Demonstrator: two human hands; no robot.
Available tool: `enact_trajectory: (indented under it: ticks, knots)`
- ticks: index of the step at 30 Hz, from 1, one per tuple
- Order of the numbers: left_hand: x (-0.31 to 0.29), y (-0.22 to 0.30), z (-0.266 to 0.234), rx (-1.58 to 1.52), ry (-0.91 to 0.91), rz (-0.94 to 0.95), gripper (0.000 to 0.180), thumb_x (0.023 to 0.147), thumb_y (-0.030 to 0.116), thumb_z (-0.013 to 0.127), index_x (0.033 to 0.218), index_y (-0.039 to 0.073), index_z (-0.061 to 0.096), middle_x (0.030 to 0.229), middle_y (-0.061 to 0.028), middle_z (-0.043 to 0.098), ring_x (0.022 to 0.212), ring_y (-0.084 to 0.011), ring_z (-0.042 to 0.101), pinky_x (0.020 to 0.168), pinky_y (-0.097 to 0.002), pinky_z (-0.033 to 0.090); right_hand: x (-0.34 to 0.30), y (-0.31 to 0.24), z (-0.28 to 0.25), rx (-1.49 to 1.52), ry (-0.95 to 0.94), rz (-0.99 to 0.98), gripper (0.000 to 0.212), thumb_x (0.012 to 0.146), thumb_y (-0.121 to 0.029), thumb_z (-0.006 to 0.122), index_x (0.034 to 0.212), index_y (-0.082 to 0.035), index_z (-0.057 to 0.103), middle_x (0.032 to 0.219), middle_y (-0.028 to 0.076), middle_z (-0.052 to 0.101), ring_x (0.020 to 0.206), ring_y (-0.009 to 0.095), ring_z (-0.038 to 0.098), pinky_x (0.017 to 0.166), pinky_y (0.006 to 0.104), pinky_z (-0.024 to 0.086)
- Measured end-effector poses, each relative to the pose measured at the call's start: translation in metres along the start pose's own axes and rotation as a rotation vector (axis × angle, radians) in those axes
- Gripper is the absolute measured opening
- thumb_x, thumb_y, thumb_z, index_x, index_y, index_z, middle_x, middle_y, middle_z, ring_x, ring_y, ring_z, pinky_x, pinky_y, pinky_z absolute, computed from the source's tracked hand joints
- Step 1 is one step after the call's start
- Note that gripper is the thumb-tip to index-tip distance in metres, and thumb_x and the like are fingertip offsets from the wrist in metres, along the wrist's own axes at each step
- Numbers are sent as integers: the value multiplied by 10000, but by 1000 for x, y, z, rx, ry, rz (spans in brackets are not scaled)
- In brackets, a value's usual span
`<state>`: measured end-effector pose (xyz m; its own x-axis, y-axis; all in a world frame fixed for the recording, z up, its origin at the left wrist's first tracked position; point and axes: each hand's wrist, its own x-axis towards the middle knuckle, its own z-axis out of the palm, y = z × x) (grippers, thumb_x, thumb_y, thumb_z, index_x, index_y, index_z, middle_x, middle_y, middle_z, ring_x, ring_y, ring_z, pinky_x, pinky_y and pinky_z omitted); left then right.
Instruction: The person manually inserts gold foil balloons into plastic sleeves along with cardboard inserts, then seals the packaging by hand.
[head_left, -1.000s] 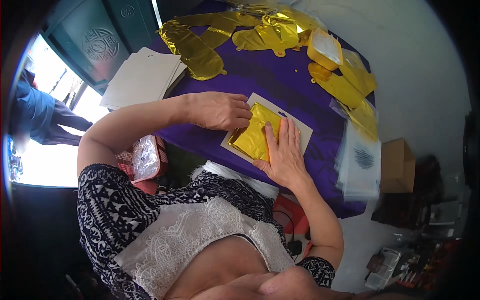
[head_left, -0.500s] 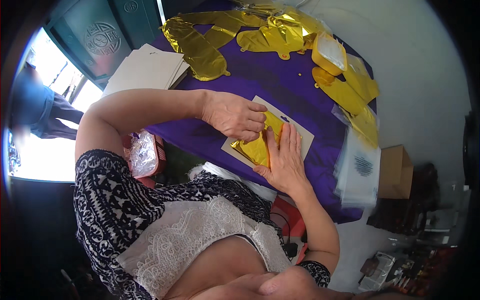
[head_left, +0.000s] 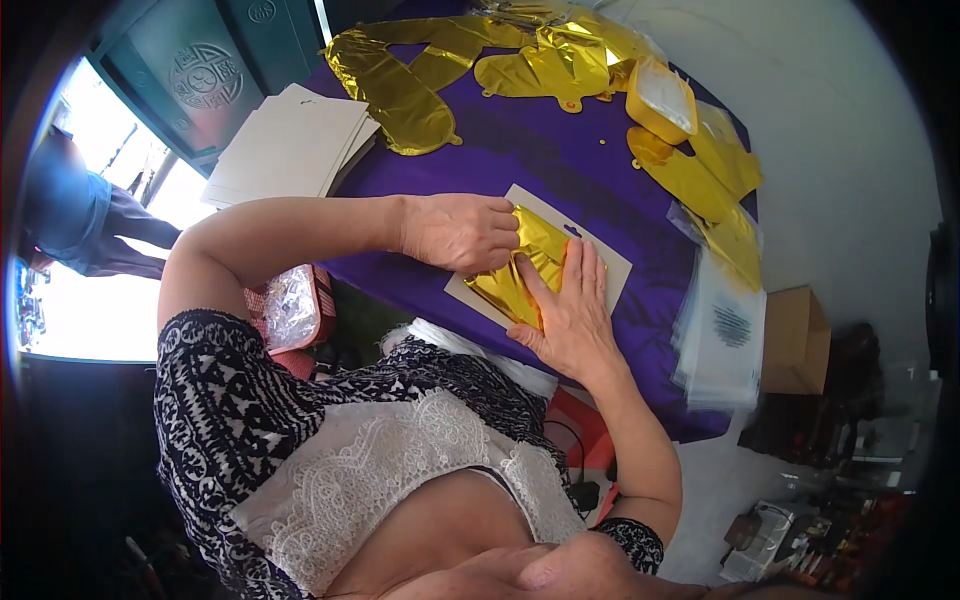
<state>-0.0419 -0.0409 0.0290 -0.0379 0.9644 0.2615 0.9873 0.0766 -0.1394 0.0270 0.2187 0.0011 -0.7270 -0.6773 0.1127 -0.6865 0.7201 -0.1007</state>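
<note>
A flattened, folded gold foil balloon (head_left: 540, 238) lies on a cream backing card (head_left: 618, 275) with a hang hole, at the near side of the purple-covered table (head_left: 530, 130). My left hand (head_left: 458, 232) is closed, its curled fingers gripping the foil's left edge. Pressed flat on the foil's right part is my right hand (head_left: 572, 325), fingers stretched out and thumb apart near the card's lower edge. Part of the foil is hidden under both hands.
More gold foil balloons (head_left: 405, 110) lie along the far edge. Cream cards (head_left: 285, 145) are stacked at the left. A yellow tub (head_left: 655, 122), clear bags (head_left: 715, 350) and a cardboard box (head_left: 795, 340) line the right. Left stands another person (head_left: 75, 215).
My left hand has shifted slightly left on the foil, and more of the gold surface shows between the hands. My right hand stays pressed in nearly the same place.
</note>
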Motion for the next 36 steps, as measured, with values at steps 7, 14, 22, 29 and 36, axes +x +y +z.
enact_trajectory:
  ticks: [7,14,22,29,36]
  knots:
    - [-10,4,-9,-235,-73,-117,178,813,144,616,891,-12,650,1072,-157,625,1107,-326,570,1047,-480,408,0,0,-1,17,12,8,885,879,-813,367,1501,-190,459,1508,409,210,1414,584,192,1180,615,146]
    - [-6,6,-28,-320,-42,-257,253,787,139,646,989,-8,688,1059,-143,625,1113,-317,548,1052,-438,403,2,-3,-4,37,6,12,827,878,-763,464,1491,-207,471,1503,409,218,1421,579,184,1183,613,153]
    - [40,36,22,-156,111,-489,837,945,513,558,1426,-140,349,1468,-341,393,1424,-471,330,1194,-501,271,1,-2,-3,55,25,10,799,846,-705,581,1443,-178,514,1489,371,260,1417,575,188,1179,625,163]
    - [33,40,42,-165,75,-502,1122,842,783,497,1513,-77,234,1543,-356,257,1448,-489,279,1191,-509,270,-1,-1,2,86,23,24,832,816,-675,649,1474,-197,477,1514,372,242,1429,582,186,1178,637,167]
    - [37,38,43,-116,-4,-542,1117,848,786,484,1502,-92,263,1556,-335,260,1471,-461,250,1213,-478,226,-12,29,-14,562,47,49,856,864,-170,654,1540,43,174,1591,286,225,1499,420,205,1210,520,199]
